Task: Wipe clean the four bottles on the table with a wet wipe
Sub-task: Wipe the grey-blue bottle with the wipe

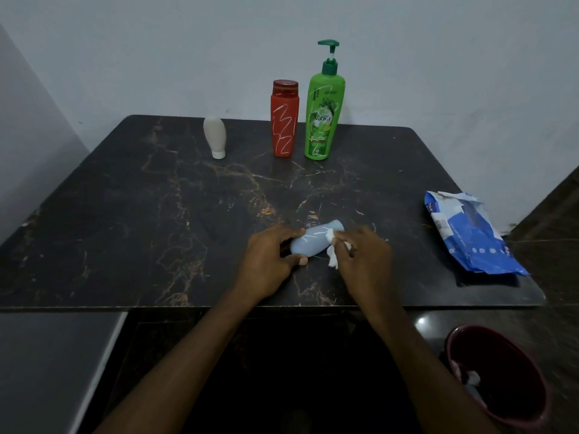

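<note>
Fingers (pixel 291 234) around blue bottle (pixel 315 242) (wipe-pressed)

The table (pixel 125 220) is black marble with orange-brown and pale veins. The pump bottle (pixel 322 117) is bright green with a dark green pump and a leafy printed label. The bottle beside it (pixel 284 120) is red-orange with white scribbled lines and a darker red cap. The small tube (pixel 215 136) is off-white. The bottle lying on its side (pixel 315 242) is pale blue with white streaks. The wet wipe (pixel 331 256) is white. The wipes pack (pixel 470 233) is blue and white. The bucket (pixel 501 374) is dark red.
</note>
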The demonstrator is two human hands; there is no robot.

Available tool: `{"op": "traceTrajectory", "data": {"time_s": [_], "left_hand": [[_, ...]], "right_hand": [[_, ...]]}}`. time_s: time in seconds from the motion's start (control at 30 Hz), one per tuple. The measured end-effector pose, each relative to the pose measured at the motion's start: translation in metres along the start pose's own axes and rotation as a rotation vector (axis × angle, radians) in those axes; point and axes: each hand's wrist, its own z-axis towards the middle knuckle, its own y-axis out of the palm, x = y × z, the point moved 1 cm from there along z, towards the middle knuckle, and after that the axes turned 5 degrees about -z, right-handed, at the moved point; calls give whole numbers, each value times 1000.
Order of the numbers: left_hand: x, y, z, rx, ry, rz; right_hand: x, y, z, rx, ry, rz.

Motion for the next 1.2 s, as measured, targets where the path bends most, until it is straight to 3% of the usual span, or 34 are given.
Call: {"op": "traceTrajectory", "data": {"time_s": [0.23, 0.4, 0.57, 0.7, 0.83, 0.97, 1.07, 1.2], "left_hand": [[-2, -2, 0, -32, 36, 47], [-4, -2, 2, -45, 32, 47], [-3, -2, 2, -41, 54, 24], [-4, -3, 3, -58, 46, 39], [-4, -3, 3, -50, 45, 32], [-4, -3, 4, -61, 28, 27], [-5, -2, 4, -49, 53, 14], [-5, -1, 1, -11, 40, -2]], "right_hand": [[-24, 19, -23, -100, -235, 47], [-10, 7, -1, -29, -138, -42], [-25, 10, -5, -258, -315, -24], [-31, 8, 10, -252, -353, -113], [-40, 0, 19, -488, -483, -197], [-36, -2, 24, -377, -447, -187], [-30, 3, 17, -397, -438, -116], [-7, 7, 13, -146, -199, -26]]}}
